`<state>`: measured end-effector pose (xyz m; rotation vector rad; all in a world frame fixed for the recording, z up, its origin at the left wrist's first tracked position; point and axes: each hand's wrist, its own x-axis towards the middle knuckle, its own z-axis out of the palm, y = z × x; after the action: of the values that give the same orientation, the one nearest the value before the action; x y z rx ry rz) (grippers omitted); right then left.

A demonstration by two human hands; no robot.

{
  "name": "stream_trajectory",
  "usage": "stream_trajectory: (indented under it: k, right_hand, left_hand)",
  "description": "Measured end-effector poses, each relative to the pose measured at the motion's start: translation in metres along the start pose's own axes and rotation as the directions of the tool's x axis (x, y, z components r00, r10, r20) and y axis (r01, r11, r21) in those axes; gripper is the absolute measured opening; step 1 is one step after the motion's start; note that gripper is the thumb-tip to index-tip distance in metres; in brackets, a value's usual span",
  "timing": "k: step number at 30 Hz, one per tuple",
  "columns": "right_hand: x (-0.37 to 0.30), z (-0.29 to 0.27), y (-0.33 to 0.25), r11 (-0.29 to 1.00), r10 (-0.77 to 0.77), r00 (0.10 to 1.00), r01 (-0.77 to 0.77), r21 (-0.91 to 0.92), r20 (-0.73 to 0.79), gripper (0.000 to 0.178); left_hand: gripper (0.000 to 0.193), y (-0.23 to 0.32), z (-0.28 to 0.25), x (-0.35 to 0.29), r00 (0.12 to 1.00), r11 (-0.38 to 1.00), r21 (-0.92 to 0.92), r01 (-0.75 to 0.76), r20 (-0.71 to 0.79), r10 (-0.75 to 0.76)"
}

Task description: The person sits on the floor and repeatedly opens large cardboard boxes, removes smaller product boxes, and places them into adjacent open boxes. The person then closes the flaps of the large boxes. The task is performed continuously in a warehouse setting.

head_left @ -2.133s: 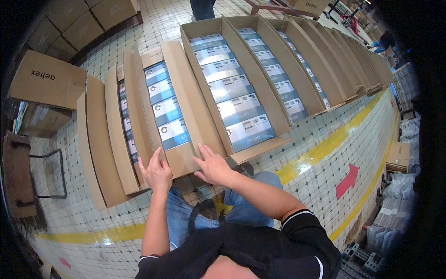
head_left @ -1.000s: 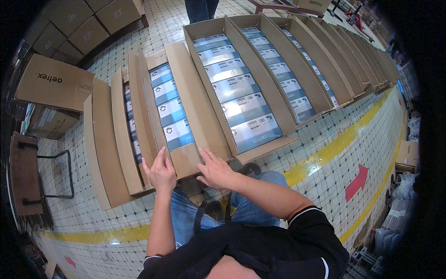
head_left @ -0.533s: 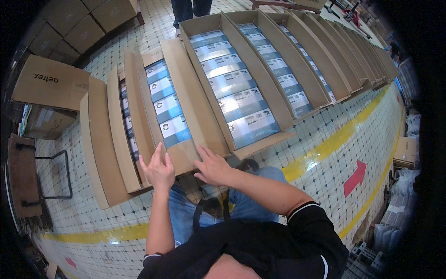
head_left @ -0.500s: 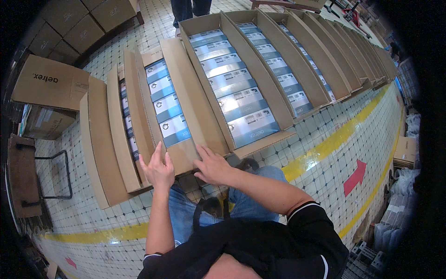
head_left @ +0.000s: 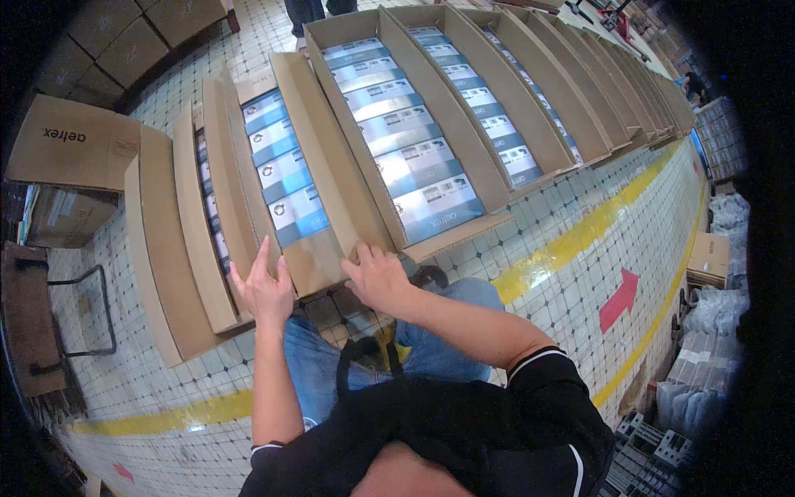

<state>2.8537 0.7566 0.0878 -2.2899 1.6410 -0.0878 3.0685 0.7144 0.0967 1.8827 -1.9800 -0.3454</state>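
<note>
In front of me stands an open cardboard carton holding a row of blue-and-white shoeboxes [head_left: 286, 170]. Its near end flap [head_left: 313, 255] is folded in over the end of the row. My left hand [head_left: 267, 286] is at the carton's near left corner, fingers spread and palm empty. At the near end of the tall right side flap [head_left: 327, 157], my right hand [head_left: 379, 282] has its fingers bent over the cardboard edge. That side flap stands up and leans to the right.
Left of it is another open carton [head_left: 153, 248] with darker boxes. A long line of open cartons [head_left: 435, 178] runs off to the right. A folded-out carton [head_left: 74, 145] and a black-framed cart [head_left: 108, 306] are at the left. Another person's legs [head_left: 305, 16] show beyond.
The whole scene has shifted slightly left and up in view. My right hand's fingers have curled in at the flap's near corner. My left hand stays by the left corner, fingers spread.
</note>
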Motion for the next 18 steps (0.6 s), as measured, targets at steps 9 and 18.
stream_trajectory:
  k: [9, 18]
  right_hand:
    - [-0.013, -0.010, 0.022, 0.979, 0.103, 0.988, -0.122, -0.164, -0.119, 0.021]
    - [0.010, -0.037, 0.066, 0.987, -0.110, 0.919, 0.144, 0.064, -0.379, 0.015]
  left_hand:
    - [0.068, 0.013, 0.035, -0.077, 0.966, 0.953, -0.257, -0.159, -0.241, 0.096]
    - [0.040, 0.011, 0.001, -0.042, 0.953, 0.916, -0.388, 0.102, -0.226, -0.202]
